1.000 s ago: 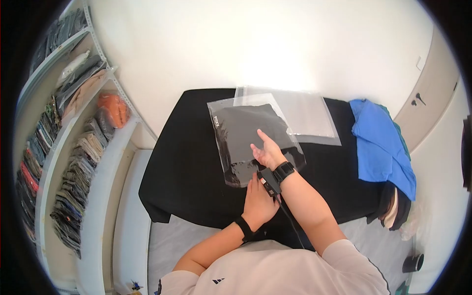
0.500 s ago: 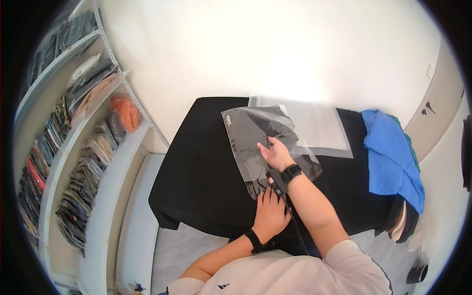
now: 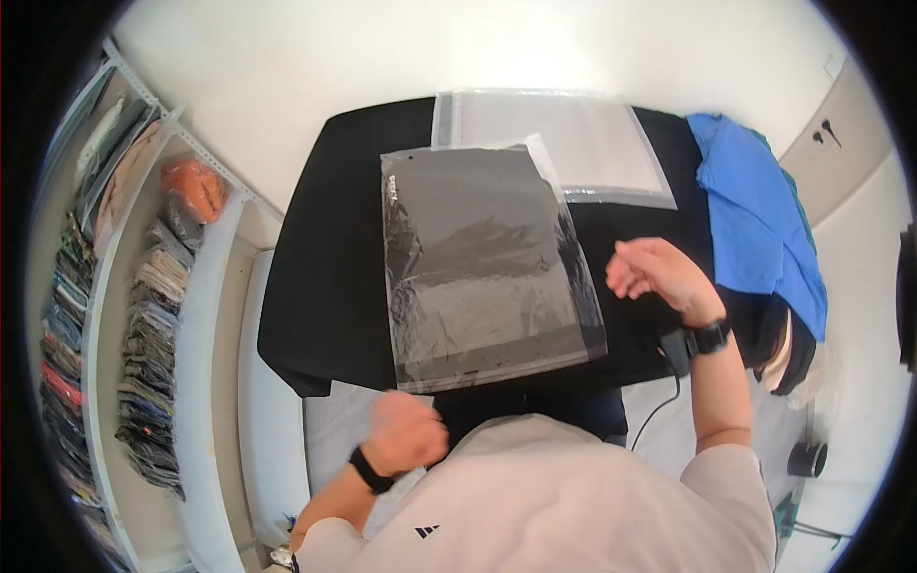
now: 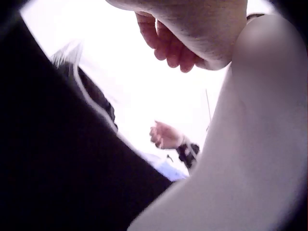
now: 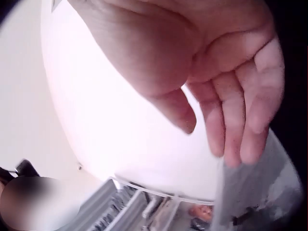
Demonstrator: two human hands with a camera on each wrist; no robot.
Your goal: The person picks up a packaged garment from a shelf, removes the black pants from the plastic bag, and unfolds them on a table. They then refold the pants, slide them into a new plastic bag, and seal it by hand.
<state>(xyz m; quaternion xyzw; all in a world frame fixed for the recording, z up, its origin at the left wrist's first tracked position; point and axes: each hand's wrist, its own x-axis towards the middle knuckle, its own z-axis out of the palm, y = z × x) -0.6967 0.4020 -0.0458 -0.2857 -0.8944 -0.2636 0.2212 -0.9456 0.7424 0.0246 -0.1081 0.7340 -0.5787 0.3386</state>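
A clear plastic garment bag (image 3: 482, 277) with dark folded fabric inside lies flat on the black-covered table (image 3: 330, 258), its near edge close to the table's front. My left hand (image 3: 409, 435), blurred in the head view, is off the bag's near left corner in front of the table. In the left wrist view that hand (image 4: 187, 33) shows loosely curled fingers and holds nothing. My right hand (image 3: 659, 275) hovers to the right of the bag, holding nothing. Its relaxed fingers (image 5: 234, 125) hang downward in the right wrist view, with the bag's clear plastic beyond them.
Flat clear plastic bags (image 3: 607, 153) lie at the table's back, partly under the filled bag. Blue cloth (image 3: 755, 215) drapes over the right side, with dark and beige cloth (image 3: 783, 353) below. A shelf (image 3: 205, 315) on the left holds several stacks of bagged clothes. A cable (image 3: 659, 411) hangs from the right wrist.
Both hands have come off the bag and moved apart, the left one toward the body, the right one to the right. The bag now lies flatter and straighter. The head view has shifted.
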